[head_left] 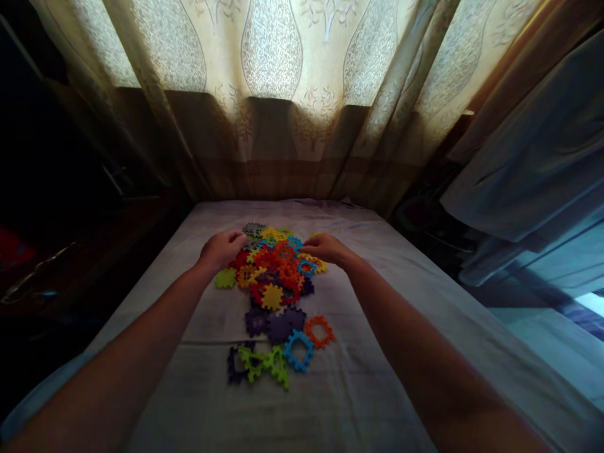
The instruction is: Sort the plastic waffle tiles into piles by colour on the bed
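Note:
A heap of toothed plastic building pieces, in red, orange, yellow, green, blue, purple and grey, lies on a pale sheet. At the heap's left edge is my left hand, fingers curled together beside the grey pieces; what they hold, if anything, is hidden. My right hand reaches in from the other side. Its fingers are drawn together near a blue piece and an orange piece, and I cannot make out what is between them. A yellow square piece sits at the heap's near side.
Closer to me lie a blue frame piece, an orange frame piece, purple pieces and green pieces. A patterned curtain hangs behind the far edge. Cloth hangs on the right; dark furniture stands left.

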`<state>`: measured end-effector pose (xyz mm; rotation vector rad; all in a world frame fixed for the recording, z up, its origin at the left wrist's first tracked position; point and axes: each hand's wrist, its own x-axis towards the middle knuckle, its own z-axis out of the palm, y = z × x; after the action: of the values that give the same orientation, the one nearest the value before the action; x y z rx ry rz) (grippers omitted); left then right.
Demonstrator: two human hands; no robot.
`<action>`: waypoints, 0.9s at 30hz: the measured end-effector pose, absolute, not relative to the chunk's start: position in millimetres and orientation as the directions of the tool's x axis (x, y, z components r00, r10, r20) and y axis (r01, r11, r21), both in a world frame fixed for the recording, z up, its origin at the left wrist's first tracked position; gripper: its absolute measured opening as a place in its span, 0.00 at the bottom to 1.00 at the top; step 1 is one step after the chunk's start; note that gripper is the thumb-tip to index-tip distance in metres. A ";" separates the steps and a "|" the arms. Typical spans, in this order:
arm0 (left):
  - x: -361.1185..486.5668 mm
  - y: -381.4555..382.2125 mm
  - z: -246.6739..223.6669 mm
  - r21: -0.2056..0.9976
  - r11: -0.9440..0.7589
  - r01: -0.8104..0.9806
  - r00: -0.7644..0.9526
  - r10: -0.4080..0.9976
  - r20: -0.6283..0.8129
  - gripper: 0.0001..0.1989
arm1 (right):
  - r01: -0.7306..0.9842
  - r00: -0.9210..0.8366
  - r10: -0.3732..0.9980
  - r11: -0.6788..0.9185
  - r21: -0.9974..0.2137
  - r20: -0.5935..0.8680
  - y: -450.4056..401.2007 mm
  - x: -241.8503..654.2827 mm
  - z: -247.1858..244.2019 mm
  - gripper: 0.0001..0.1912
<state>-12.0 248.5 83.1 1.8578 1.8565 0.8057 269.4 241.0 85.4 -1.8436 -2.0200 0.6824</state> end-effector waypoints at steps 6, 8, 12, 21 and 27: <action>-32.2 316.3 56.8 0.352 0.049 0.935 -0.075 0.995 0.060 0.35 | 0.864 0.303 0.953 -0.284 -0.416 -0.021 278.0 308.3 51.9 0.29; -26.0 332.4 41.0 0.334 0.099 0.937 -0.097 0.995 -0.023 0.38 | 0.854 0.344 0.937 -0.338 -0.395 -0.056 288.4 302.8 38.5 0.33; 1.5 335.5 18.1 0.326 0.052 0.944 -0.033 0.997 -0.064 0.38 | 0.881 0.240 0.970 -0.237 -0.410 -0.045 291.5 266.9 21.6 0.33; 25.7 283.4 37.4 0.554 0.163 0.816 -0.081 0.982 -0.170 0.36 | 0.855 0.068 0.995 -0.022 -0.517 0.069 248.9 203.5 42.6 0.28; 18.5 240.1 59.1 0.732 0.174 0.659 0.039 0.964 -0.264 0.28 | 0.746 -0.164 0.986 0.151 -0.648 0.040 220.4 185.9 64.9 0.26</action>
<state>18.5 240.1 59.1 1.5585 1.6937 0.5092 185.9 220.4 64.9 -1.6469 -1.9738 0.6890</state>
